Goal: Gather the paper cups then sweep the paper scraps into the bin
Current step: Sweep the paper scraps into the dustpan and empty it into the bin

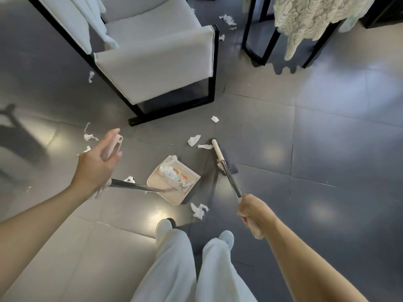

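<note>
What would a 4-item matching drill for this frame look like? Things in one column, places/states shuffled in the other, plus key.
Things:
1. dustpan
2. broom head
3. armchair
4. left hand

Places/states:
a. grips the long dustpan handle
b. holds a heap of paper scraps
c. lies next to two loose scraps
d. stands beyond the dustpan

Pairs: 1-b, 2-c, 3-d, 4-a

Both arms reach forward, left grip (98, 162) curled round dustpan handle (135, 185), right grip (253, 214) clenching broom handle (232, 182).
</note>
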Demonstrator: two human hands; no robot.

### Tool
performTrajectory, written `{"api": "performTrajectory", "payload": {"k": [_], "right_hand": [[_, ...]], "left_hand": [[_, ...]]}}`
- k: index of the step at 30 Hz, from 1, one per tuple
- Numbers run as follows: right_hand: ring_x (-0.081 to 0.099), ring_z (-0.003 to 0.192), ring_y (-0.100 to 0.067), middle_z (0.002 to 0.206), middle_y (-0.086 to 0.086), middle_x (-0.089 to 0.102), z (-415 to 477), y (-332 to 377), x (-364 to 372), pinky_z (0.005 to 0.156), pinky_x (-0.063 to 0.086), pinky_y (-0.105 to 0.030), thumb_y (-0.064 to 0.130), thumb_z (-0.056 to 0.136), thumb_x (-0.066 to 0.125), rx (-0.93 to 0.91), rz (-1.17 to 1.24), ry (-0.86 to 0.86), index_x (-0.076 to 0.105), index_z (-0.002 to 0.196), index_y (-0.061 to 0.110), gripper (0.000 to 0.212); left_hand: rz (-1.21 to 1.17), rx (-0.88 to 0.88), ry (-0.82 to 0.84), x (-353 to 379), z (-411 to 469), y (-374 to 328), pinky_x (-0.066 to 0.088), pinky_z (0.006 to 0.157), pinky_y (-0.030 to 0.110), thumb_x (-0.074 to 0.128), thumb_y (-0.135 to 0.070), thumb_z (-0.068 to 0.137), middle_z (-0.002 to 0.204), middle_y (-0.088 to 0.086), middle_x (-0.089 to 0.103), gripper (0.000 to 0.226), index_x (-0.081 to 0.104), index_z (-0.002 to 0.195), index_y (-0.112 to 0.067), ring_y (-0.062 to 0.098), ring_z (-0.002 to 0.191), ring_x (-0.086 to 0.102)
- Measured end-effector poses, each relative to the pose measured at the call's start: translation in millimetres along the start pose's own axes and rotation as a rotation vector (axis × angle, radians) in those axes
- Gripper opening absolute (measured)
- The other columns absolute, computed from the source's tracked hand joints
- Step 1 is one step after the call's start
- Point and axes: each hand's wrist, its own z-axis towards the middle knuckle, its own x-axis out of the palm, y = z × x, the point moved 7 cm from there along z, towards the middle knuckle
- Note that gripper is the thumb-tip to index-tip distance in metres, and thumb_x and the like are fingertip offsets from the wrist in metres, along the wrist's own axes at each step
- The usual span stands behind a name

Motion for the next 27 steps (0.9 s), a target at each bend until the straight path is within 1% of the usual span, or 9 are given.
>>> {"api": "performTrajectory", "payload": {"k": [3,6,9,12,18,20,23,25,27], "right_hand": [[0.041,0.056,-0.011,0.072,-0.001,0.042,-20,15,57,0.033,0.036,-0.007,-0.006,0.087,0.047,0.013,0.046,0.059,0.045,0.097,0.011,0.019],[0.051,0.062,-0.021,0.076,-0.008,0.054,-39,33,82,0.052,0.044,-0.018,-0.002,0.084,0.049,0.005,-0.094,0.007,0.058,0.086,0.006,0.012],[0.045,0.048,-0.02,0.063,-0.008,0.051,-63,27,101,0.049,0.039,-0.022,0.003,0.081,0.048,0.022,-0.044,-0.101,0.063,0.092,0.004,0.019],[0.041,0.04,-0.014,0.053,-0.004,0.047,-95,7,144,0.041,0.037,-0.019,0.002,0.084,0.05,0.075,0.085,-0.16,0.061,0.095,0.012,0.018],[0.054,0.053,-0.024,0.061,-0.008,0.059,-124,-19,219,0.054,0.045,-0.028,0.002,0.083,0.049,0.198,-0.025,-0.287,0.058,0.099,0.005,0.018],[0.058,0.051,-0.022,0.064,-0.007,0.064,-133,-24,246,0.046,0.042,-0.021,0.002,0.08,0.049,0.292,-0.079,-0.297,0.062,0.091,0.003,0.017],[0.052,0.032,-0.007,0.038,0.005,0.057,-140,-29,288,0.033,0.033,-0.012,0.002,0.075,0.044,0.375,-0.108,-0.253,0.059,0.068,0.009,0.018],[0.047,0.029,0.003,0.029,0.009,0.047,-140,-20,317,0.031,0.03,-0.009,0.001,0.075,0.042,0.335,-0.072,-0.182,0.055,0.06,0.012,0.022],[0.049,0.029,0.001,0.029,0.006,0.047,-141,-4,342,0.033,0.031,-0.01,0.0,0.073,0.04,0.282,-0.093,-0.141,0.054,0.052,0.011,0.028]], "left_hand": [[0.016,0.02,0.011,-19,3,19,0.044,0.074,0.021,0.062,-0.032,0.087,0.096,-0.012,0.063,0.056,0.04,0.117,-0.074,0.015,0.082,0.058],[0.062,0.067,0.069,-35,17,42,0.048,0.072,0.035,0.062,-0.03,0.089,0.098,-0.007,0.065,0.058,0.039,0.117,-0.075,0.021,0.078,0.059],[0.014,0.118,0.191,-48,34,63,0.05,0.054,0.034,0.06,-0.026,0.092,0.109,-0.013,0.064,0.055,0.043,0.119,-0.071,0.016,0.059,0.055],[0.026,0.178,0.296,-67,45,79,0.051,0.069,0.035,0.06,-0.025,0.093,0.116,-0.011,0.061,0.056,0.043,0.12,-0.071,0.017,0.079,0.058],[0.054,0.242,0.364,-108,50,95,0.047,0.064,0.04,0.057,-0.024,0.092,0.109,-0.003,0.062,0.055,0.044,0.123,-0.067,0.011,0.049,0.046],[0.075,0.274,0.377,-120,44,100,0.049,0.062,0.042,0.056,-0.024,0.092,0.106,-0.003,0.062,0.055,0.043,0.125,-0.066,0.012,0.047,0.044],[0.086,0.314,0.385,-138,34,113,0.05,0.065,0.029,0.057,-0.023,0.093,0.1,-0.005,0.063,0.057,0.041,0.126,-0.066,0.009,0.054,0.053],[0.098,0.318,0.391,-151,25,125,0.042,0.068,0.013,0.058,-0.022,0.093,0.096,-0.02,0.062,0.059,0.039,0.124,-0.069,0.001,0.071,0.059],[0.086,0.306,0.383,-167,12,139,0.039,0.069,0.007,0.058,-0.021,0.092,0.092,-0.036,0.06,0.062,0.037,0.122,-0.071,-0.01,0.078,0.057]]}}
